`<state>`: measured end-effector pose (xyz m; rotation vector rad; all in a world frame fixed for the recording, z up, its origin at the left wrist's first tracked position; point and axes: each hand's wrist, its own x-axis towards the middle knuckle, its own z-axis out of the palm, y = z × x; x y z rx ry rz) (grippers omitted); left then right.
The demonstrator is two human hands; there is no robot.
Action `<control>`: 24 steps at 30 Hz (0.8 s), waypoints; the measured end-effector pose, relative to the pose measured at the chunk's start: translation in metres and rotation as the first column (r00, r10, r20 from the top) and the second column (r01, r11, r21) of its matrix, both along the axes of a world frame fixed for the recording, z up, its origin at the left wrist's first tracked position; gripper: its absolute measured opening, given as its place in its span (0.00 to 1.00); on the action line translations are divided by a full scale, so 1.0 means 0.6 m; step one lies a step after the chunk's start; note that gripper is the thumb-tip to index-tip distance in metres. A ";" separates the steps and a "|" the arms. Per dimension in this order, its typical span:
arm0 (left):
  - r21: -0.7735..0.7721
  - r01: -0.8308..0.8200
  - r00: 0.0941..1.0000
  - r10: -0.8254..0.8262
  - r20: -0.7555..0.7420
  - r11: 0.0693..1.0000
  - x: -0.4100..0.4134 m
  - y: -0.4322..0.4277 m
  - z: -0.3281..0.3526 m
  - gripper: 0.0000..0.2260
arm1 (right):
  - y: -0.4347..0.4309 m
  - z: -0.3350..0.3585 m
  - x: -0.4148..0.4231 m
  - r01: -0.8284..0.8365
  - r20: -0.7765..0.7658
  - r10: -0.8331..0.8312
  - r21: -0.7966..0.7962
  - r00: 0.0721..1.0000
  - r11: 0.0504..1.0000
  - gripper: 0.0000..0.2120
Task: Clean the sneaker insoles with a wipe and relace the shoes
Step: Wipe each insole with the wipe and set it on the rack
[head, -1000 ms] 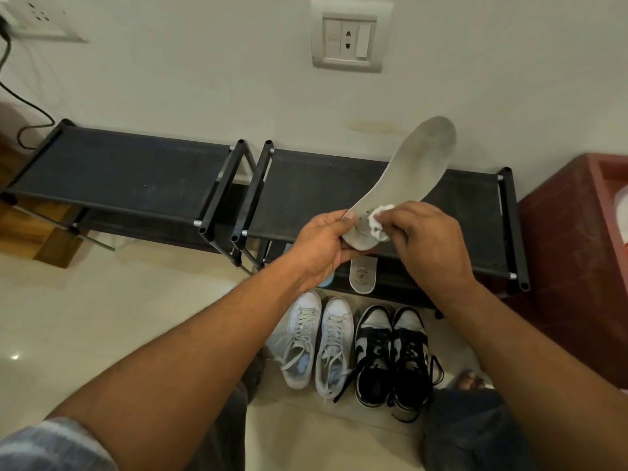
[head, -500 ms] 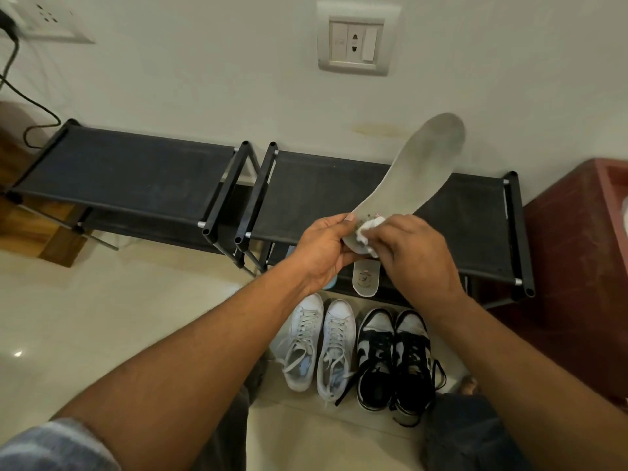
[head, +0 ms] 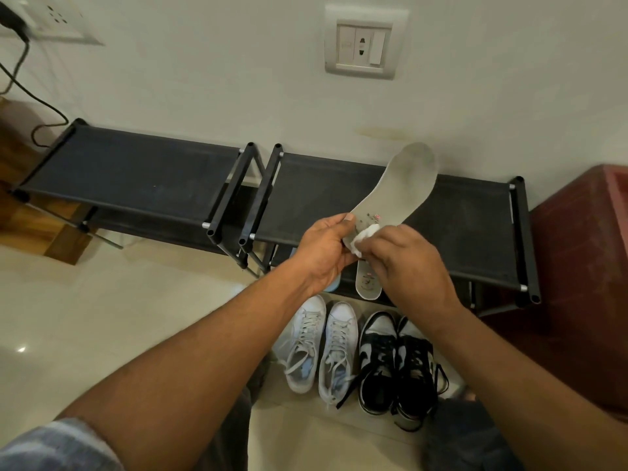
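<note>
My left hand (head: 324, 251) grips the heel end of a grey insole (head: 399, 188), which slants up and to the right over the black rack. My right hand (head: 406, 263) pinches a crumpled white wipe (head: 365, 236) against the insole's heel. A second insole (head: 368, 282) lies on the rack's lower shelf, partly hidden by my hands. On the floor below stand a laced white pair of sneakers (head: 321, 348) and a black-and-white pair of sneakers (head: 396, 360) with loose black laces.
Two black shoe racks (head: 142, 178) stand side by side against the white wall. A dark red cabinet (head: 584, 266) is at the right. A wall socket (head: 360, 45) sits above, and a black cable (head: 20, 83) hangs at the left.
My hands and the insole have dropped lower in view. The wipe has slid down from the printed heel area toward the insole's heel edge.
</note>
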<state>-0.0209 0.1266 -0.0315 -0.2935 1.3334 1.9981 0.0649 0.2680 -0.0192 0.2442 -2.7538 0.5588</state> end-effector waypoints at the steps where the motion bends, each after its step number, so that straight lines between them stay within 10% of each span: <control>1: -0.008 -0.002 1.000 0.002 0.002 1.000 0.001 0.000 -0.002 0.16 | 0.005 -0.003 -0.002 -0.017 0.010 0.017 0.004 1.000 1.000 0.07; 5: -0.029 -0.016 1.000 0.016 -0.002 0.999 -0.004 0.002 -0.003 0.17 | 0.056 -0.005 -0.026 0.247 0.029 -0.245 -0.096 0.969 0.964 0.08; 9: -0.017 -0.037 0.999 0.037 0.009 0.999 -0.003 -0.003 0.001 0.16 | -0.003 -0.006 0.007 -0.026 0.006 0.026 0.010 1.000 1.000 0.09; 14: -0.035 -0.042 0.999 0.042 -0.007 0.998 -0.007 0.002 0.003 0.16 | 0.054 -0.001 -0.023 0.236 0.013 -0.236 -0.079 0.972 0.969 0.08; 18: -0.039 -0.010 1.000 0.010 -0.019 0.999 0.001 0.000 0.003 0.16 | 0.000 -0.004 0.000 -0.034 -0.001 0.034 0.025 0.999 0.999 0.09; 24: -0.037 0.039 0.999 -0.039 -0.016 0.999 0.006 0.006 0.007 0.17 | 0.032 0.001 -0.021 0.187 -0.004 -0.188 -0.066 0.982 0.980 0.07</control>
